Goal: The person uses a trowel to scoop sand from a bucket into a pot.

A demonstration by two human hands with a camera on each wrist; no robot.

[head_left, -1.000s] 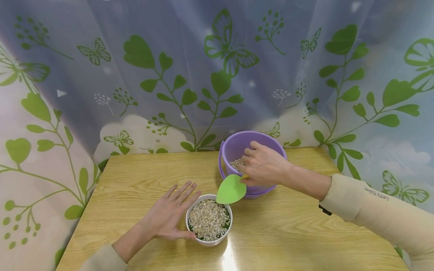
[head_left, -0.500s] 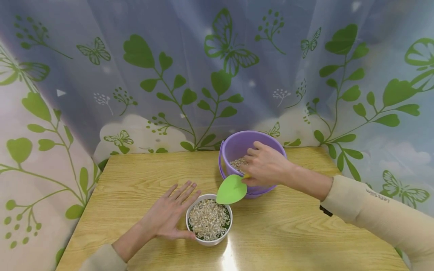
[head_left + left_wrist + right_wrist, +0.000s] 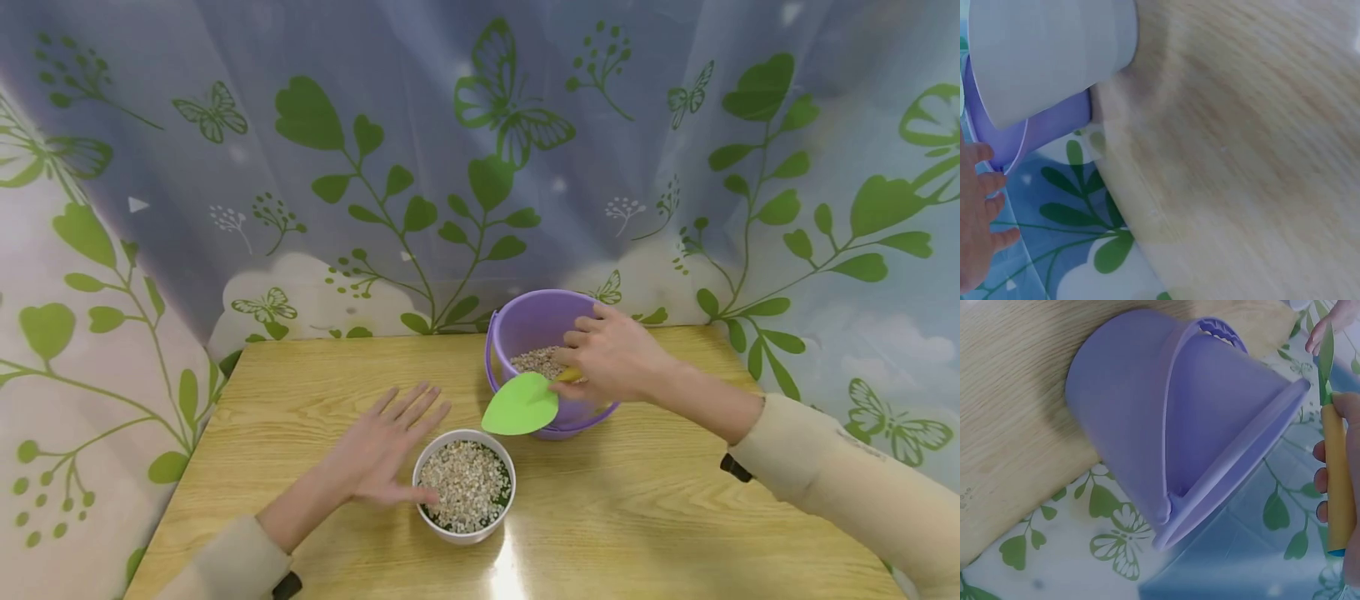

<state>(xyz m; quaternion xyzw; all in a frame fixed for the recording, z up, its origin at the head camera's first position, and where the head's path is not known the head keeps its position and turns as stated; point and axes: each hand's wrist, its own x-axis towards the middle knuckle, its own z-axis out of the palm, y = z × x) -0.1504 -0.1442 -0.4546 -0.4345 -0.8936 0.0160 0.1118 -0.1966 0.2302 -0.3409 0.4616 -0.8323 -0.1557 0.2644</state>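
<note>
My right hand [image 3: 611, 354] grips the yellow handle of a small trowel [image 3: 522, 405] over the near rim of a purple bucket [image 3: 517, 321]. Its green leaf-shaped blade points left, toward a white pot [image 3: 462, 538]. In the right wrist view the fingers curl round the handle [image 3: 1338, 481]. Pale granules [image 3: 465, 483] fill most of the pot, with dark green showing round their edge. To the pot's left my left hand [image 3: 386, 454] has its fingers spread and straight, the thumb overlapping the rim. The left wrist view shows its fingers [image 3: 990, 181] beyond the pot's wall [image 3: 1054, 56].
More pale granules [image 3: 540, 361] lie in the bucket. The bucket's purple handle [image 3: 1169, 419] hangs down along its side. Both containers stand on a wooden table [image 3: 315, 375]. Behind the table hangs a curtain [image 3: 420, 108] printed with leaves and butterflies.
My right hand has moved right and slightly up with the trowel, so the blade no longer overlaps the pot's rim. The left hand has shifted slightly up and right, its thumb further over the rim.
</note>
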